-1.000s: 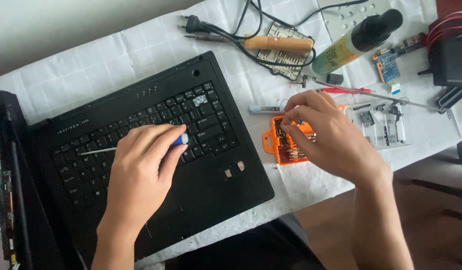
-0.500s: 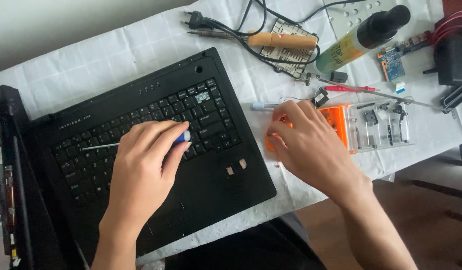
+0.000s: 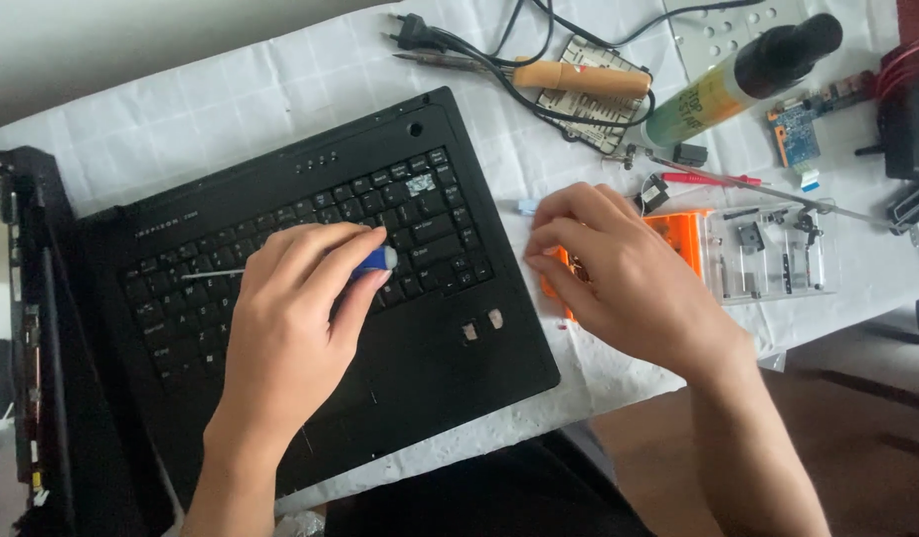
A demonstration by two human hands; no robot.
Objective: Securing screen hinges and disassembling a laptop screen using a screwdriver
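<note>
White-clothed table (image 3: 231,89), laptop (image 3: 330,298), right hand (image 3: 619,278) in orange bit case (image 3: 683,239), left hand (image 3: 290,328) w/ screwdriver (image 3: 375,261)

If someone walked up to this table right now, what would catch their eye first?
Probably the black laptop base filling the middle of the white cloth, with the left hand resting on its keyboard and holding a blue-handled screwdriver. Just right of it, the right hand reaches into an orange bit case. Along the far edge lie a wooden-handled soldering iron and a green tube with a black cap.

Bare forearms, left hand (image 3: 290,328), right hand (image 3: 619,273) (sleeveless)
</note>
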